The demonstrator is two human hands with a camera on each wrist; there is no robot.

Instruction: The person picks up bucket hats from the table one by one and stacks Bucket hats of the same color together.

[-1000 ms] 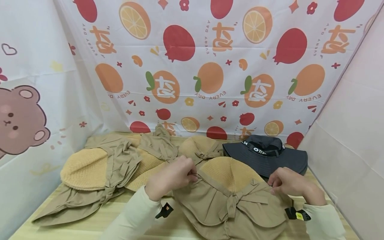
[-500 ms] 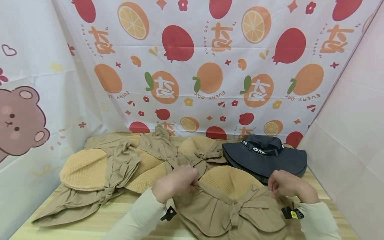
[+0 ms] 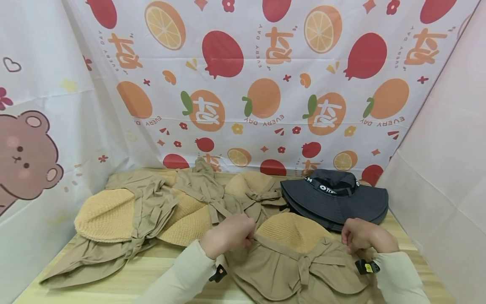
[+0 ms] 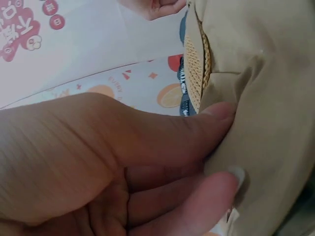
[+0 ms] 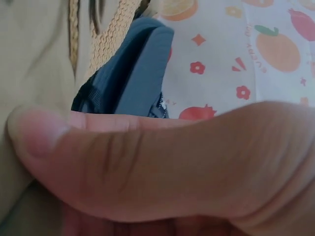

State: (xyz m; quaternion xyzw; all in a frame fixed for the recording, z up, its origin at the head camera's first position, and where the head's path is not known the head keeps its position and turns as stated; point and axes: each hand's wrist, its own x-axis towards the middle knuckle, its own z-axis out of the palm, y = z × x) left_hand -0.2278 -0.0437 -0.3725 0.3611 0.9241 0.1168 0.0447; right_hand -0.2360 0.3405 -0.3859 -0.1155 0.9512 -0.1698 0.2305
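Observation:
In the head view, a sun hat (image 3: 273, 266) with a straw-coloured woven crown and a khaki cloth brim tied in a bow is at the front, right of centre. My left hand (image 3: 229, 237) pinches its left side; the left wrist view shows the thumb (image 4: 187, 130) and fingers on the khaki cloth. On the opposite side, my right hand (image 3: 367, 237) holds the cloth, with the thumb (image 5: 98, 162) pressed on it in the right wrist view. The fingers behind the cloth are partly hidden.
Several similar khaki and straw hats (image 3: 108, 215) lie overlapping at the left and back of the wooden table (image 3: 152, 272). Dark navy bucket hats (image 3: 353, 202), apparently stacked, sit at the back right. A fruit-printed cloth (image 3: 228, 101) hangs behind, with pale side walls (image 3: 448, 169).
Both hands have lowered the sun hat toward the table and slightly nearer to me, with a small shift right. The grip stays on both sides. The other hats keep their places.

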